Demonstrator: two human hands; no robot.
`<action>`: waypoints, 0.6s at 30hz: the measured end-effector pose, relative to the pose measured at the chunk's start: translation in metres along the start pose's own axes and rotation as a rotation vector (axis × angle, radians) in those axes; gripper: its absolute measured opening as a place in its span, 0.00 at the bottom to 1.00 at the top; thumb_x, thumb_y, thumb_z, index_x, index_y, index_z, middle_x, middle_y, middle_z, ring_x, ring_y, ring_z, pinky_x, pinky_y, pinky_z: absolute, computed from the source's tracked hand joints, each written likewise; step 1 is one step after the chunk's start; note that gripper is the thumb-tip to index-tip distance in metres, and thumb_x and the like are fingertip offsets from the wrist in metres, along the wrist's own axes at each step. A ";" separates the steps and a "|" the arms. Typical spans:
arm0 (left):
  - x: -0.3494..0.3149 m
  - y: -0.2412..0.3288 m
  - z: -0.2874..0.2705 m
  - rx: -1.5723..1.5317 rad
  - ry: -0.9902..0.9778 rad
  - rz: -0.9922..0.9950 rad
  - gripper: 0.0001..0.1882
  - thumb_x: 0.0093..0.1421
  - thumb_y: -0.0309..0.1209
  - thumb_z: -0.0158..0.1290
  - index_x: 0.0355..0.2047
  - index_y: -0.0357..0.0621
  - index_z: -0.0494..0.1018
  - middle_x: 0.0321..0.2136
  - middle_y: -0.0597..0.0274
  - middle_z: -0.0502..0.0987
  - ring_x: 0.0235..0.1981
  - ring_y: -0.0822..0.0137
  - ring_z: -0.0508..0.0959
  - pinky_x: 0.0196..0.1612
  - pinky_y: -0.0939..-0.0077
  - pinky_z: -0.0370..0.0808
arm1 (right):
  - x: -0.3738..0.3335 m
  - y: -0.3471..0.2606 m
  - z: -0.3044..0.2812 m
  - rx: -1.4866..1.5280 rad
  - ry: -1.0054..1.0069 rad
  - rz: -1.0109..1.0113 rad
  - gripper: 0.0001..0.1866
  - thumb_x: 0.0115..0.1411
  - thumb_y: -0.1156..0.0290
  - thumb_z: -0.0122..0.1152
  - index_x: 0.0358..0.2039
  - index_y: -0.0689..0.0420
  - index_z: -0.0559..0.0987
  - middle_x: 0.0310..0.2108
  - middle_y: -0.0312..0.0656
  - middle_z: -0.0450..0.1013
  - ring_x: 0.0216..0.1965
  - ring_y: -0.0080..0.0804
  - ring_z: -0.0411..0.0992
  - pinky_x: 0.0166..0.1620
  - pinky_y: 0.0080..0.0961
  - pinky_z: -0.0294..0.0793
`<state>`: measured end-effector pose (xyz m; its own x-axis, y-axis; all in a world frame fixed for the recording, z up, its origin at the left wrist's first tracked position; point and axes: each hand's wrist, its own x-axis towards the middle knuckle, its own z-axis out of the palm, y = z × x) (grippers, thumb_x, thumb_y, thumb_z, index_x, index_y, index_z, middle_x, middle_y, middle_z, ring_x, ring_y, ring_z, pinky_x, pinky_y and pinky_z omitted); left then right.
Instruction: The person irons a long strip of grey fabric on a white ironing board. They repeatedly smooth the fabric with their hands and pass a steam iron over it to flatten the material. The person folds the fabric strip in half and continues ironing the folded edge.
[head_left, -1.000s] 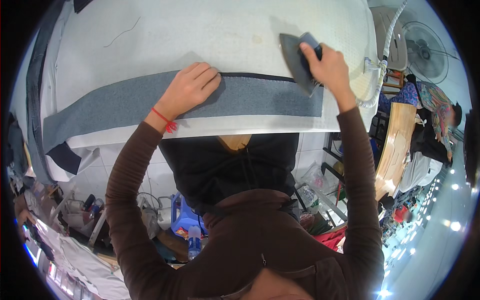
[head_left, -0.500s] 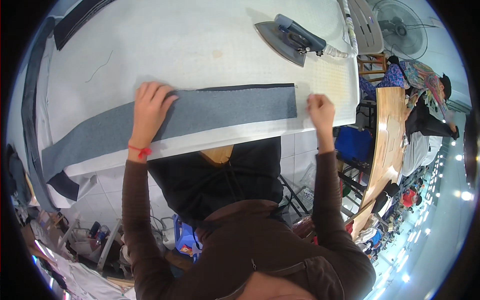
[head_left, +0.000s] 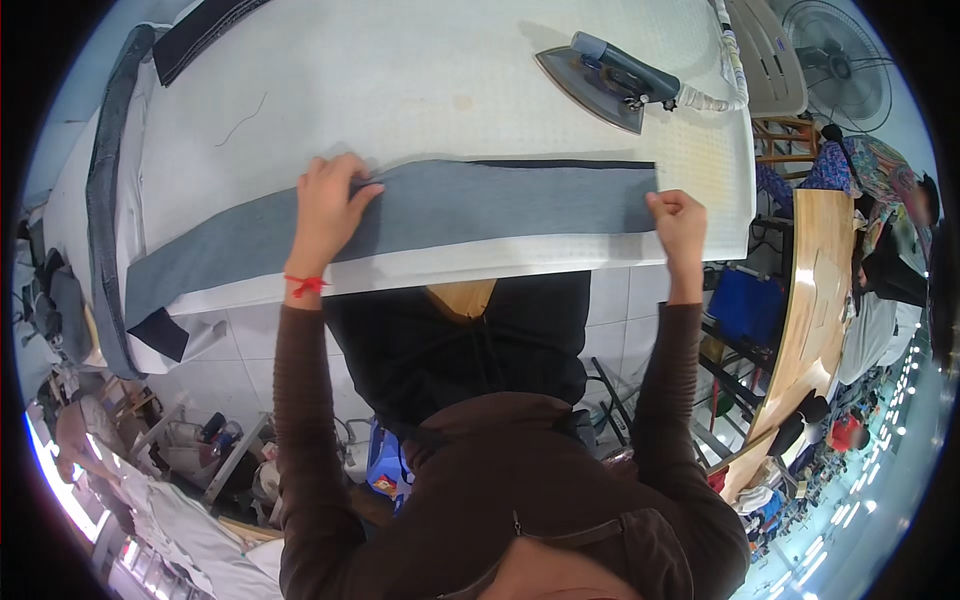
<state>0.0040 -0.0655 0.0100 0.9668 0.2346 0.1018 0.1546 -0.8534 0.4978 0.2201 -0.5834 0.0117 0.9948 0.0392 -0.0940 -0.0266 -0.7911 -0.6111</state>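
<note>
A long grey-blue denim fabric strip (head_left: 540,202) lies along the near edge of the white padded ironing table (head_left: 400,70). Dark fabric shows along its upper edge, and its left end hangs off the table with a dark corner folded out. My left hand (head_left: 332,205) rests at the strip's upper edge, left of its middle, fingers bent and thumb on the cloth, gripping that edge. At the right end, my right hand (head_left: 680,222) pinches the short edge between thumb and fingers. A red string is around my left wrist.
An iron (head_left: 610,78) with a wrapped cord lies at the far right of the table. A dark folded fabric piece (head_left: 205,38) is at the far left, near a loose thread (head_left: 245,120). Rightward stand a wooden table (head_left: 800,320), a fan (head_left: 838,65) and other people.
My right hand has come onto the strip's right end and now pinches it; before, it was just off that end. The strip's upper edge bulges slightly beside my left hand.
</note>
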 end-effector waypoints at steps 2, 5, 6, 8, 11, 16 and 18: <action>0.006 0.021 0.019 -0.042 0.047 0.047 0.15 0.65 0.35 0.75 0.49 0.52 0.84 0.45 0.65 0.87 0.51 0.53 0.80 0.57 0.52 0.71 | 0.013 0.023 -0.023 -0.012 0.015 0.020 0.15 0.68 0.64 0.84 0.36 0.64 0.91 0.25 0.42 0.86 0.26 0.27 0.80 0.35 0.31 0.78; 0.013 0.041 0.032 -0.099 0.067 0.032 0.17 0.66 0.34 0.74 0.53 0.51 0.86 0.45 0.64 0.88 0.52 0.53 0.81 0.58 0.52 0.71 | 0.019 0.037 -0.024 -0.019 -0.057 0.080 0.14 0.67 0.65 0.84 0.38 0.64 0.90 0.28 0.46 0.86 0.28 0.35 0.83 0.37 0.35 0.80; 0.017 0.047 0.036 -0.120 0.078 0.018 0.17 0.66 0.34 0.74 0.54 0.51 0.86 0.46 0.64 0.88 0.52 0.53 0.82 0.58 0.53 0.71 | 0.018 0.040 -0.024 -0.093 0.002 0.019 0.14 0.67 0.65 0.84 0.39 0.63 0.90 0.29 0.46 0.87 0.29 0.37 0.83 0.38 0.37 0.81; 0.019 0.053 0.041 -0.147 0.082 0.035 0.15 0.66 0.33 0.73 0.52 0.51 0.88 0.44 0.65 0.88 0.50 0.54 0.82 0.58 0.53 0.71 | 0.012 0.019 -0.016 -0.235 0.097 -0.117 0.13 0.67 0.66 0.83 0.41 0.62 0.89 0.33 0.46 0.87 0.32 0.42 0.85 0.40 0.39 0.82; 0.030 0.065 0.051 -0.213 0.076 0.038 0.12 0.67 0.33 0.74 0.49 0.50 0.89 0.43 0.65 0.88 0.49 0.56 0.83 0.59 0.55 0.71 | 0.009 -0.038 -0.015 -0.220 0.254 -0.321 0.12 0.67 0.69 0.81 0.44 0.61 0.88 0.38 0.48 0.87 0.37 0.49 0.85 0.45 0.42 0.83; 0.028 0.057 0.052 -0.208 0.093 0.159 0.09 0.67 0.28 0.72 0.47 0.49 0.90 0.41 0.67 0.87 0.45 0.59 0.83 0.54 0.60 0.72 | 0.057 -0.170 -0.008 -0.093 0.349 -0.860 0.11 0.70 0.69 0.79 0.47 0.60 0.89 0.45 0.49 0.87 0.48 0.53 0.84 0.53 0.44 0.83; 0.028 0.051 0.058 -0.180 0.172 0.292 0.08 0.67 0.26 0.71 0.46 0.48 0.89 0.40 0.68 0.87 0.44 0.61 0.82 0.51 0.61 0.73 | 0.100 -0.178 0.004 -0.143 0.325 -0.938 0.15 0.71 0.64 0.79 0.51 0.60 0.90 0.46 0.49 0.88 0.50 0.54 0.85 0.54 0.44 0.83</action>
<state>0.0511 -0.1291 -0.0122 0.9142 0.0814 0.3971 -0.1752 -0.8040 0.5682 0.3238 -0.4366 0.1081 0.5865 0.5332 0.6097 0.7732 -0.5928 -0.2254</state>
